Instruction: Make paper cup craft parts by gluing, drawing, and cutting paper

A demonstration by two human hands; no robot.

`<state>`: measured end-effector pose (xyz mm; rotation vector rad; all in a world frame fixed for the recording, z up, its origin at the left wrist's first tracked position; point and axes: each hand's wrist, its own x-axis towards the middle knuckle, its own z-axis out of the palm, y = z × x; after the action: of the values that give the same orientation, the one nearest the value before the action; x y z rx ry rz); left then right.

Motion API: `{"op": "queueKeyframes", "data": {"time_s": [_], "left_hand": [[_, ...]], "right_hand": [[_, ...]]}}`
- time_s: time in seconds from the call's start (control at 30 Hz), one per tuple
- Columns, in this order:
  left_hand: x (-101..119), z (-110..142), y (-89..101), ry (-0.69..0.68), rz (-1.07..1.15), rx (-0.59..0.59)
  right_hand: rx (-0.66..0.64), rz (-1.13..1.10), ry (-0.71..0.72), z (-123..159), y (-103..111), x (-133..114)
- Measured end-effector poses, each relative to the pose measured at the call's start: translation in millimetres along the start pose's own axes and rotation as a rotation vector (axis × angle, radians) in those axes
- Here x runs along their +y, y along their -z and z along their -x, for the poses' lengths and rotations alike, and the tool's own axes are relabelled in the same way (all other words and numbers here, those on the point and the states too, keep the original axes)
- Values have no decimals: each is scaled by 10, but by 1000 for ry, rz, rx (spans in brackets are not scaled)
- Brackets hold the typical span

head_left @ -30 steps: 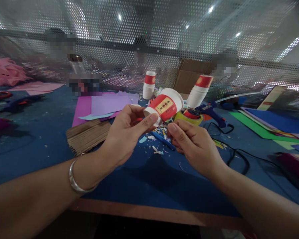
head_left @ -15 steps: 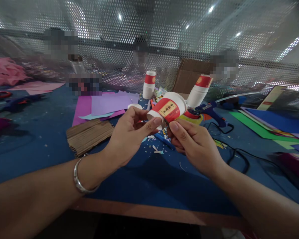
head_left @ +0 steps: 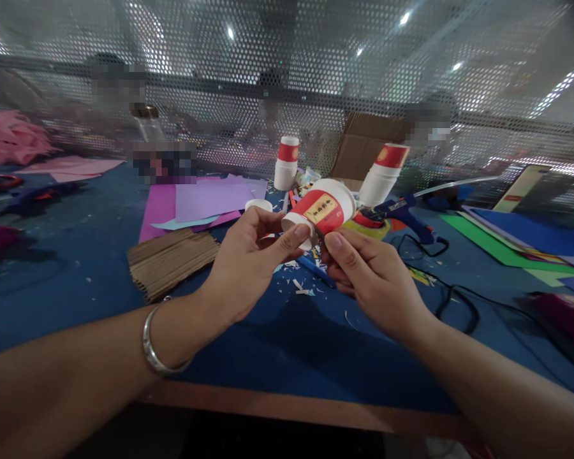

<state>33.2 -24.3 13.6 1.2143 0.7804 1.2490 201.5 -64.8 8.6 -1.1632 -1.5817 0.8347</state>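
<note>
A red and white paper cup (head_left: 324, 205) is held tilted above the middle of the table, its wide rim towards the upper right. My left hand (head_left: 246, 268) is closed round its narrow white end, thumb on the near side. The fingers of my right hand (head_left: 375, 274) are pinched together just below the red band, close against the cup. A small dark bit shows at that pinch, but what it belongs to is hidden. Below lie a blue pen-like stick (head_left: 316, 271) and paper scraps (head_left: 303, 288).
Two stacks of paper cups, one left (head_left: 287, 164) and one right (head_left: 385, 175), stand behind. A blue glue gun (head_left: 414, 220) with a black cord lies right. Corrugated cardboard (head_left: 172, 261) and purple paper (head_left: 213, 201) lie left, coloured sheets (head_left: 521, 245) right. A perforated metal screen (head_left: 316, 57) closes the back.
The cup has turned very slightly in my hands, its rim dipping a little. Both hands keep nearly the same place and grip.
</note>
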Motion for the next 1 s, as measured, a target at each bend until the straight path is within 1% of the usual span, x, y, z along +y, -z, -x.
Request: {"op": "queueKeyframes", "data": {"time_s": [0.13, 0.3, 0.43, 0.73, 0.87, 1.0], "left_hand": [[7, -5, -2, 32, 10, 8], [1, 4, 6, -11, -22, 8], [-10, -5, 10, -14, -26, 6], [19, -29, 18, -38, -2, 4], [30, -50, 41, -56, 4, 11], [25, -61, 57, -43, 4, -4]], "right_hand": [[-9, -10, -21, 0, 5, 9], [-4, -42, -43, 6, -12, 12], [7, -80, -43, 2, -25, 5], [-7, -1, 4, -13, 4, 21], [-6, 44, 4, -10, 9, 5], [0, 80, -6, -6, 12, -6]]}}
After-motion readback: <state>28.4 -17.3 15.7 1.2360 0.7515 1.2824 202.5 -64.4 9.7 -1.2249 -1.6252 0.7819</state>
